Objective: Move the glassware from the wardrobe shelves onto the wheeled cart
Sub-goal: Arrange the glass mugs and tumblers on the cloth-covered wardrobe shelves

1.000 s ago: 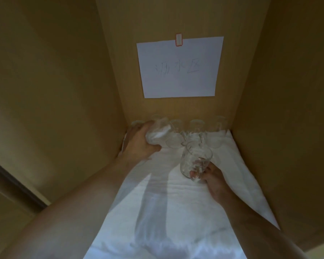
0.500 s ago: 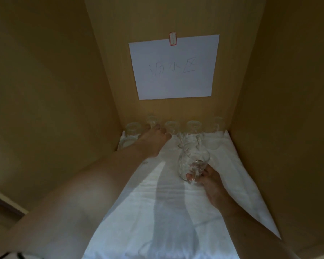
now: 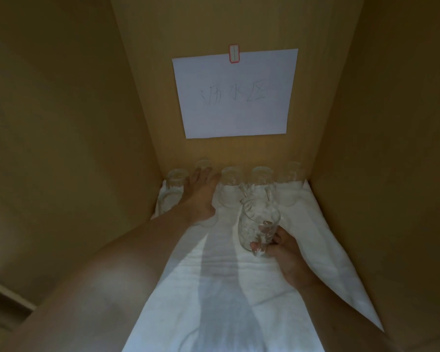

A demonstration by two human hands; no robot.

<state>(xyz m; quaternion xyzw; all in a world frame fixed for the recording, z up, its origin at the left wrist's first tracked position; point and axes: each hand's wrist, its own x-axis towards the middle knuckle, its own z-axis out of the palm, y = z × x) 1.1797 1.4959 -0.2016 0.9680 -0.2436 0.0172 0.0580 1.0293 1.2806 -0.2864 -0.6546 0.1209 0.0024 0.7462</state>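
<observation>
Looking into a wooden shelf (image 3: 366,174) with a white cloth (image 3: 214,301) spread on the bottom. At the far end, right by the back wall, a row of glasses (image 3: 262,179) standing side by side on the cloth. Above them, a sheet of paper (image 3: 235,94) stuck on the wall.

Holds one clear glass, the held glass (image 3: 258,229), in the right hand (image 3: 287,255). Fingers curled round its lower end. Lifted off the cloth, tipped a little, long way running up and toward the back wall.

Reaches deep in with the left hand (image 3: 201,196). Fingers straight and flat, holding nothing. Points at the back glass (image 3: 203,165), the one set a bit farther back than the rest. Lies straight ahead of the fingertips, just past them. Touching it or only very near: too dim to tell. Another glass (image 3: 177,181) just to the left of this hand, and one more (image 3: 230,184) just to the right, so a tight gap to reach through.

Probably next: curl the left fingers round the back glass. Stands tall, so best taken from the side and lifted straight up, not knocking the two next to it. Left hand much nearer to it than the right, which is full anyway.

No cart in sight. Most of the glasses not yet moved.
</observation>
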